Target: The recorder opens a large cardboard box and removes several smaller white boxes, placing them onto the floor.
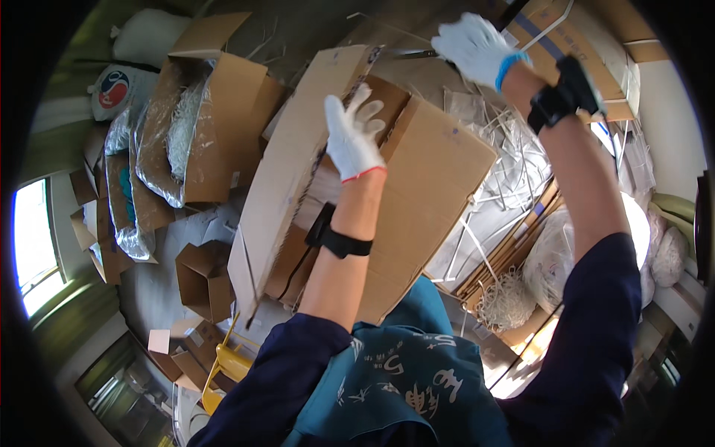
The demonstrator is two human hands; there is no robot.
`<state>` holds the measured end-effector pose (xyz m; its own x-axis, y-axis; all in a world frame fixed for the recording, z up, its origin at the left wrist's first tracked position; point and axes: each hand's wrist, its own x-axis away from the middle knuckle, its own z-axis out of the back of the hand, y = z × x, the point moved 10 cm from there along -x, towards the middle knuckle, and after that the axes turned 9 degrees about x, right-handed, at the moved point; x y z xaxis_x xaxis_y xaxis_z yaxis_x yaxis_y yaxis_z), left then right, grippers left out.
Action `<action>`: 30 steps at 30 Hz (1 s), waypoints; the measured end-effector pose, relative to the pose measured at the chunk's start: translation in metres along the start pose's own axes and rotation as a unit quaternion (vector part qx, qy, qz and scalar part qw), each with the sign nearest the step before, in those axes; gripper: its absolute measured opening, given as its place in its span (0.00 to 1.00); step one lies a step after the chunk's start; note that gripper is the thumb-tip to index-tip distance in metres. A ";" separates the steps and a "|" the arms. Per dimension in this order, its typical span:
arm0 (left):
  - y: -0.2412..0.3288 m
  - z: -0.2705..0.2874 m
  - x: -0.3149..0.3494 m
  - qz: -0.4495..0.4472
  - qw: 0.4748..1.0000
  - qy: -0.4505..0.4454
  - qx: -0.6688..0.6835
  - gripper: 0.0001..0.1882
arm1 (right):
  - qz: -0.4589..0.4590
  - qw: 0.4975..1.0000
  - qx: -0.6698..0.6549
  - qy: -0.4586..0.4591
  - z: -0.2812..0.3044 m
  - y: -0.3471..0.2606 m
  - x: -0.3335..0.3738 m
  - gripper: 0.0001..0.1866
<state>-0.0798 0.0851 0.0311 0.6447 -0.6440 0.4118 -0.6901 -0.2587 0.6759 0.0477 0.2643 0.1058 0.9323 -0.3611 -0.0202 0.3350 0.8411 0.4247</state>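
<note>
Nearest, the person's teal apron (402, 387) meets the near edge of a large brown carton (424, 201), the thing being handled, which lies in the middle, tilted away to the far left. Its long left panel (287, 160) stands apart from the right side, leaving a gap whose contents are not clear. Over that gap the left grip (355, 138), white-gloved, is released, fingers spread; whether it touches the cardboard cannot be told. The work on the carton looks partway: it is parted, while closing seems not yet done. Left of it sits a small open box (205, 279); to the right lie plastic wrap and pale straps (506, 167). Farther off at right, the right grip (469, 48) reaches toward a taped box (570, 56), its hold impossible to tell. Far left, a plastic-lined box (216, 123) stands open.
</note>
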 end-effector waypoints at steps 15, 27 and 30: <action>-0.019 0.036 -0.088 0.034 0.887 -0.073 -0.456 0.18 | -0.315 0.920 -0.100 -0.211 -0.015 -0.027 0.160 0.21; -0.088 -0.020 -0.034 0.013 0.688 -0.241 -0.685 0.21 | -0.228 0.954 -0.035 -0.190 -0.034 -0.015 0.146 0.21; -0.090 -0.018 -0.032 -0.006 0.692 -0.271 -0.669 0.19 | -0.211 0.956 -0.058 -0.195 -0.038 -0.015 0.150 0.22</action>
<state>-0.0328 0.1424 -0.0318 0.1801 -0.9165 0.3571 0.4700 0.3991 0.7873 0.1878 0.2130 0.0620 0.5963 -0.7822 0.1806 0.7044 0.6177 0.3496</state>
